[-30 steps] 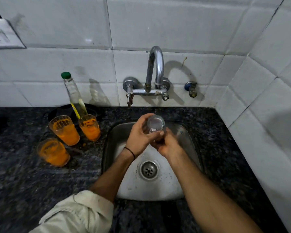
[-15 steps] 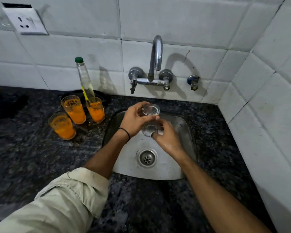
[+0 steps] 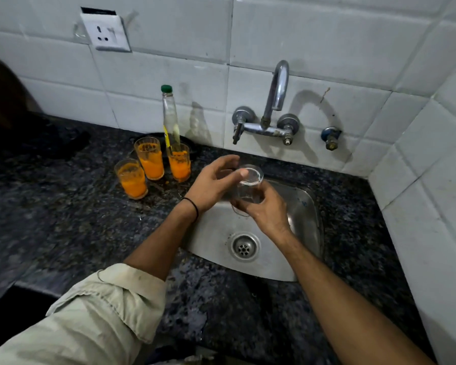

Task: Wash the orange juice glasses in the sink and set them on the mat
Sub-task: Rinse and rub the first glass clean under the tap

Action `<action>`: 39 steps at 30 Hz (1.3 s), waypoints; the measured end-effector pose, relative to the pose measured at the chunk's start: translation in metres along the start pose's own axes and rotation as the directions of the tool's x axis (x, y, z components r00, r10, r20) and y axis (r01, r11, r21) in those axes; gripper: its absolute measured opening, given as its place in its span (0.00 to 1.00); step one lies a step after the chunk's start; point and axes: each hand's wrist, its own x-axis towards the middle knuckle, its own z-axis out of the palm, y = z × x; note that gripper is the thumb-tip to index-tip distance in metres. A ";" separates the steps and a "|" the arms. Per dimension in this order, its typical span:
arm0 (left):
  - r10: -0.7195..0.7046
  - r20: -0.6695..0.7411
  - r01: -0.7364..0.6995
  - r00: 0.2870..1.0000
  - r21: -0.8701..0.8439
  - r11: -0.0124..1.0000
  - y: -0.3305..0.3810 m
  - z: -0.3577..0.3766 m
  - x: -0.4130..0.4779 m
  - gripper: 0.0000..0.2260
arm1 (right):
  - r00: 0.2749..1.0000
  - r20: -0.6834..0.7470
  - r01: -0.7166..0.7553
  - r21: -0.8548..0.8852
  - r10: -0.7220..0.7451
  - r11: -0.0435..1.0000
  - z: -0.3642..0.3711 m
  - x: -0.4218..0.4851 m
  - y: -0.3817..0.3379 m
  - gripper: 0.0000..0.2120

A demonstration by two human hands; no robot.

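A clear empty glass [image 3: 249, 187] is held upright above the steel sink [image 3: 279, 262]. My right hand [image 3: 267, 213] is wrapped around its lower part from the near side. My left hand [image 3: 211, 185] is beside the glass on the left with fingers spread, and only the thumb tip touches the rim. Three glasses with orange juice stand on the dark counter left of the sink: one in front [image 3: 132, 180], one behind it [image 3: 150, 162], and one nearest the sink [image 3: 180, 164]. No water runs from the tap [image 3: 277, 90].
A tall clear bottle with a green cap [image 3: 170, 119] stands just behind the juice glasses, in front of a dark round object [image 3: 153, 136]. The sink drain [image 3: 244, 246] is uncovered. A white tiled wall closes the right side. A wall socket [image 3: 106, 32] is at the upper left.
The glass has gone from tilted with its mouth toward me to upright. My left hand has loosened from a full grip to spread fingers. The view has shifted left and back.
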 end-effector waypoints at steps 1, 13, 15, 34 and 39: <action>-0.012 -0.062 0.013 0.998 0.009 1.000 -0.001 -0.009 -0.004 0.19 | 1.000 0.027 -0.006 0.033 0.005 0.999 0.004 0.002 0.000 0.24; -0.107 -0.535 0.131 0.838 0.008 0.991 -0.032 -0.164 -0.037 0.09 | 0.967 0.231 0.038 0.297 -0.110 0.954 0.101 0.067 -0.089 0.13; -0.106 -0.579 0.136 0.808 0.009 0.991 -0.037 -0.199 -0.039 0.10 | 0.953 0.273 0.036 0.328 -0.131 0.944 0.129 0.081 -0.115 0.13; -0.274 -0.678 0.447 0.682 0.090 0.890 -0.179 -0.513 0.030 0.07 | 0.899 0.433 -0.051 0.240 -0.060 0.969 0.501 0.217 -0.245 0.21; -0.282 -0.640 0.561 0.714 0.283 0.778 -0.217 -0.547 0.050 0.12 | 0.912 0.403 -0.001 0.197 -0.080 0.980 0.562 0.252 -0.256 0.23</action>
